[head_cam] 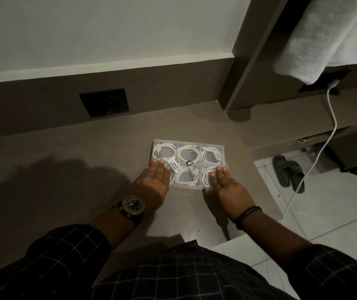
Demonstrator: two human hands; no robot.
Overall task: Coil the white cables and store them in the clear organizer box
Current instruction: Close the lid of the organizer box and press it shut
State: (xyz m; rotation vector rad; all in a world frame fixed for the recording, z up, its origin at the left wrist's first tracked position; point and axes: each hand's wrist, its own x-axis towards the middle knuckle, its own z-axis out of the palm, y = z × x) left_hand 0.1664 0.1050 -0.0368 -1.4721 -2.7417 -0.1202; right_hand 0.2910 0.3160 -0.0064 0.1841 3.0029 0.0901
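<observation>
Fingers (161, 167) of both hands flat, extended, together on clear organizer box (189, 148) lid

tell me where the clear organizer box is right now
In the head view the clear organizer box sits on the brown counter, centre-right, with the left hand and right hand flat on its near corners.

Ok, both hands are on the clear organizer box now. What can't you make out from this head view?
- Near-left compartment of the clear plastic organizer box: covered by the left hand.
- Latch at the box's near edge: hidden behind both hands, including the right hand.
- Connector types on the coiled white cables: too small and dim.
- White price label text: too small to read.
</observation>
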